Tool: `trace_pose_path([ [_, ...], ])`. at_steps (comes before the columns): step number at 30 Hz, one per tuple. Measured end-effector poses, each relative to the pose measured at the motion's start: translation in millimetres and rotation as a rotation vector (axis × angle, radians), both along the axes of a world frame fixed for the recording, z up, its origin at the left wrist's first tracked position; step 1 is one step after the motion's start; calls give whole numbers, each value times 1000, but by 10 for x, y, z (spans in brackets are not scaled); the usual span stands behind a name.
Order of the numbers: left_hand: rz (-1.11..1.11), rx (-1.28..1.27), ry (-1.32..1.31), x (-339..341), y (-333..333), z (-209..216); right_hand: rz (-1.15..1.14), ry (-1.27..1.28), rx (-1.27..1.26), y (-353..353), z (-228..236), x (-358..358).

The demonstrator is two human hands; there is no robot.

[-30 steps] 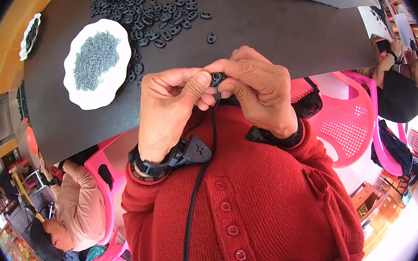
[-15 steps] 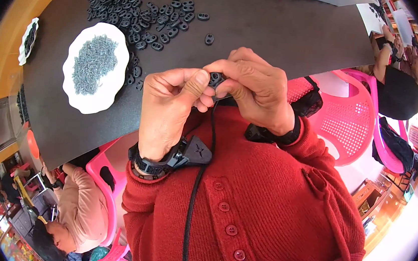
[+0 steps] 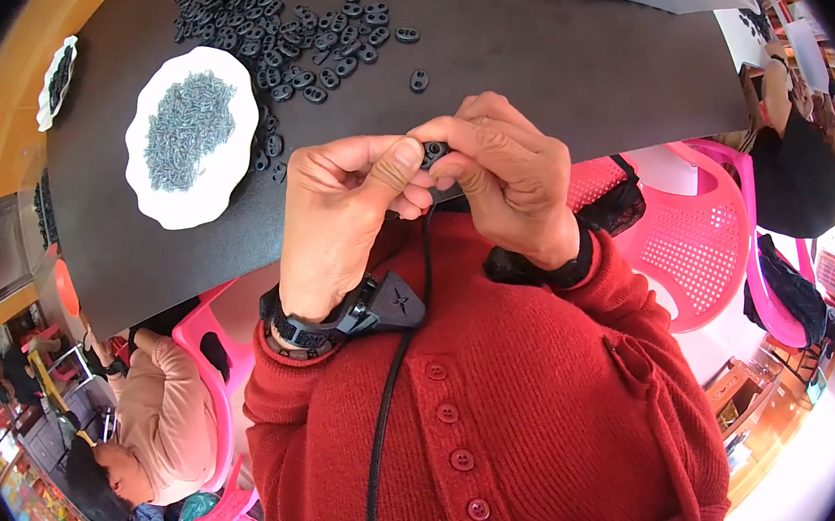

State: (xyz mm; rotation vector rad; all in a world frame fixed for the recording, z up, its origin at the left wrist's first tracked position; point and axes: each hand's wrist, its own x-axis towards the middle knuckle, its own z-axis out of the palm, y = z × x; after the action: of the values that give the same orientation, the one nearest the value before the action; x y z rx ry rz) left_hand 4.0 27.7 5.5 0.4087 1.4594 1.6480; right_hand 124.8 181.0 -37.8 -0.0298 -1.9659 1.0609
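Observation:
My left hand (image 3: 342, 208) and my right hand (image 3: 501, 173) meet in front of my chest, fingertips pinched together on a small black plastic piece (image 3: 435, 152). A black cord (image 3: 398, 359) hangs from that piece down over my red cardigan. A black band with a small device sits on my left wrist (image 3: 352, 310). On the dark table (image 3: 558, 53) beyond the hands lies a heap of several black oval plastic pieces (image 3: 270, 15), and a single loose one (image 3: 419, 81) lies nearer my hands.
A white scalloped plate (image 3: 191, 138) holds a mound of small grey metal parts. A smaller white dish (image 3: 56, 80) with dark bits sits at the table's left edge. Pink plastic chairs (image 3: 701, 238) stand right. Another person sits at the far right (image 3: 799, 157), another below left (image 3: 156, 416).
Both hands stay pinched on the black piece in nearly the same place; the fingers have shifted only slightly.

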Motion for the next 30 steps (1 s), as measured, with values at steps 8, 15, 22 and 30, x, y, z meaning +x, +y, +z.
trace_pose_path([
  [8, -68, 66, -68, -164, -17, 20, 178, -191, -30, 254, 166, 38],
  [15, 17, 44, -118, -206, 9, 100, 141, -224, -117, 361, 367, 93],
  [22, 4, 76, -121, -237, 83, 189, 59, -178, -52, 360, 513, 58],
  [30, -10, 86, -16, -190, 129, 290, -16, -107, 61, 374, 567, 21],
])
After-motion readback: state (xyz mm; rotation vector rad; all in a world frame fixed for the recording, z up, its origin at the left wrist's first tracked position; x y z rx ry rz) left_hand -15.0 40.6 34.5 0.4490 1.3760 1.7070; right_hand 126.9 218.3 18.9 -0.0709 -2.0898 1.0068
